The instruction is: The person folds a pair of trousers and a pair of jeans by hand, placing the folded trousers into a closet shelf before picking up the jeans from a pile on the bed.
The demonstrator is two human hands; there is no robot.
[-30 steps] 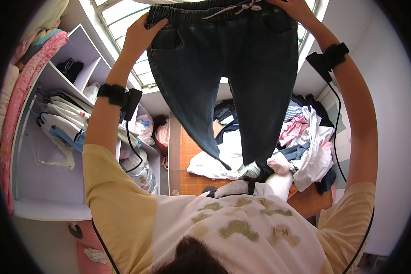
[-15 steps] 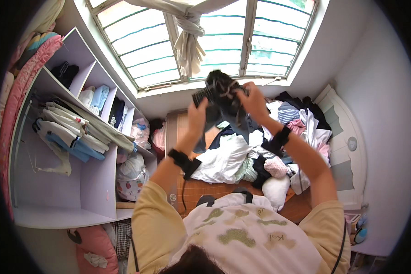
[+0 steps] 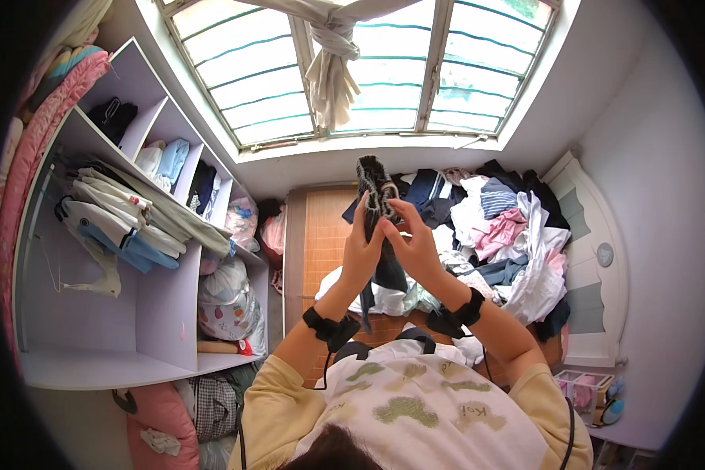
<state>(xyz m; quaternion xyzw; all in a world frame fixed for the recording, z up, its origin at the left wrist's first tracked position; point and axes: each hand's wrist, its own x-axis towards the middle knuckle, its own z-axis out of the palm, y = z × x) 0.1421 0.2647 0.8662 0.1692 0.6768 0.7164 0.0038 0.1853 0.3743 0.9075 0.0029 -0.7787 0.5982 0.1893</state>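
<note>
A pair of dark pants [image 3: 377, 182] with a gathered, ribbed waistband is held up in front of me, its waistband doubled together. The lower part hangs down behind my hands toward the bed. My left hand [image 3: 363, 244] grips it along the left side, fingers partly hidden by the cloth. On the other side my right hand [image 3: 411, 239] pinches the cloth, its thumb close to my left thumb. Beyond and to the right lies a big heap of clothes [image 3: 500, 235] in white, pink, blue and black.
The bed's brown mat [image 3: 327, 227] shows left of the heap. A white headboard [image 3: 595, 258] stands at the right. On the left, an open wardrobe [image 3: 164, 313] holds hanging shirts [image 3: 106, 196], folded clothes and stuffed bags [image 3: 229, 301]. A barred window [image 3: 384, 78] with a knotted curtain is ahead.
My hands have come closer together and lower, bringing the two sides of the waistband together. The pants now form a narrow bundle instead of being spread between my hands.
</note>
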